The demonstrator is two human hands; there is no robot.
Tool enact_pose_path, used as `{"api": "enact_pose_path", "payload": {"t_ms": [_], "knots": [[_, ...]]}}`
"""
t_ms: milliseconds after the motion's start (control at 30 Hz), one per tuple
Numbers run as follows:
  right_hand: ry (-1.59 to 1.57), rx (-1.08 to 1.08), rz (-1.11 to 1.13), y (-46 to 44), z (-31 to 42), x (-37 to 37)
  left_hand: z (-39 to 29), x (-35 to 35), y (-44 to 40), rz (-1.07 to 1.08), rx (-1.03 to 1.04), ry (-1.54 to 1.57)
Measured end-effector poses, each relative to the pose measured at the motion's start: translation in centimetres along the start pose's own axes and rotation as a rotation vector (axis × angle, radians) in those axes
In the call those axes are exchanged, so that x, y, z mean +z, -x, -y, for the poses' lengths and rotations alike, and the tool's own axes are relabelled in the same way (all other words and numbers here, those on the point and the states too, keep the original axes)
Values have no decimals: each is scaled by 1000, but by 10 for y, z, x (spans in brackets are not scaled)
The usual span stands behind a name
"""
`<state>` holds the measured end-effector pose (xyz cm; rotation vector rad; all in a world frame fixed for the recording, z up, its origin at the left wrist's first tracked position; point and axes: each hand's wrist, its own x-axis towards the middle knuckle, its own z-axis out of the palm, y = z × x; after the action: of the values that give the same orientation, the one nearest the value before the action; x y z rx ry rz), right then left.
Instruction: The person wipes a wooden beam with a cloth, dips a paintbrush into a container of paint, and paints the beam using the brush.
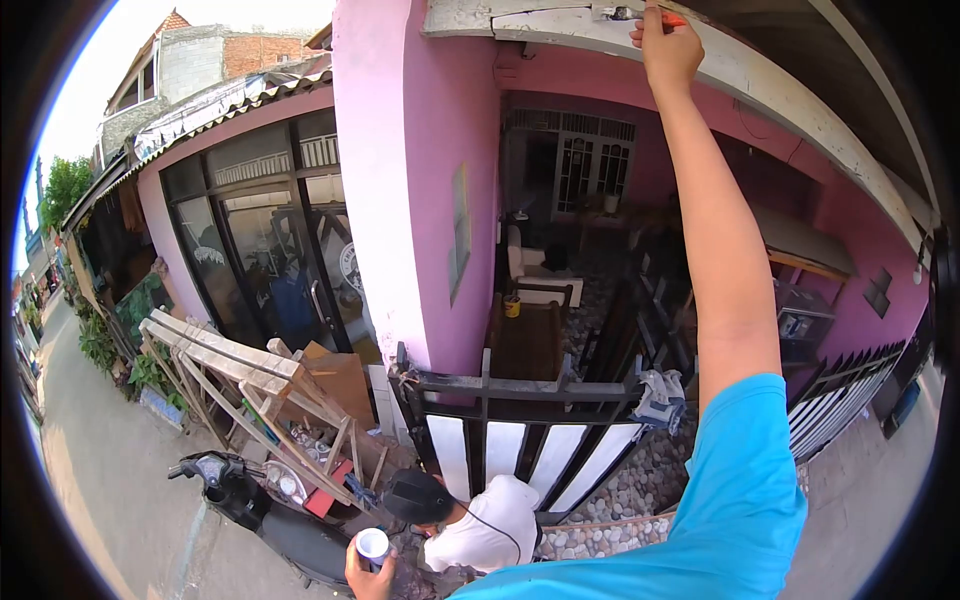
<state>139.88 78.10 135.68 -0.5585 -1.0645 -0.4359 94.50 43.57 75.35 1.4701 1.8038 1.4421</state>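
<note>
My right hand (pixel 672 52) is raised high at the top of the head view, closed around a paintbrush (pixel 624 14) with an orange handle. Its bristle end points left and lies against or very near the white wooden beam (pixel 560 24); exact contact is hard to make out. Dark cracks and worn patches mark the beam's paint. Low in the view, my left hand (pixel 368 577) grips a small cup (pixel 372 546) with white contents, held upright.
Below crouches a person in a white shirt (pixel 490 525) and dark cap, beside a parked motorbike (pixel 290 535). A wooden trestle (pixel 225 350) stands to the left. A black-and-white metal fence (pixel 510 385), with a grey rag (pixel 660 398) on it, adjoins the pink pillar (pixel 375 180).
</note>
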Motion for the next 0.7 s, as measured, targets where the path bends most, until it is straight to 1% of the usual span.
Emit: {"api": "enact_pose_path", "payload": {"t_ms": [33, 67, 133, 167, 233, 267, 333, 367, 433, 467, 533, 567, 633, 700], "knots": [[-6, 4, 31, 2, 4, 2, 2, 0, 0, 18, -30, 46], [-42, -55, 68, 8, -1, 5, -1, 1, -2, 38, -58, 92], [-151, -19, 106, 10, -7, 14, -22, -1, -5, 65, -90, 119], [-145, -31, 95, 7, -9, 11, -27, 0, -5, 61, -103, 109], [-73, -9, 56, 2, -13, 6, -27, 2, -5, 53, -103, 58], [-74, -21, 47, -5, -18, 0, -24, 3, -5, 53, -93, 94], [159, -14, -56, -23, -26, -20, -23, 5, -6, 55, -99, 78], [154, -25, -62, -31, -24, -29, -20, 6, -7, 55, -105, 114], [399, -194, -170, -37, -20, -42, -18, 5, -8, 59, -87, 128], [392, -196, -175, -37, -18, -41, -18, 4, -9, 64, -75, 136], [594, -585, -195, -31, -14, -35, -16, 3, -9, 46, -58, 92], [710, -549, -80, -20, -8, -27, -16, 3, -10, 50, -66, 99], [749, -554, 37, -6, -11, 1, -18, 3, -10, 59, -73, 105], [732, -583, 106, 8, -8, 27, -22, 3, -12, 68, -65, 162]]}}
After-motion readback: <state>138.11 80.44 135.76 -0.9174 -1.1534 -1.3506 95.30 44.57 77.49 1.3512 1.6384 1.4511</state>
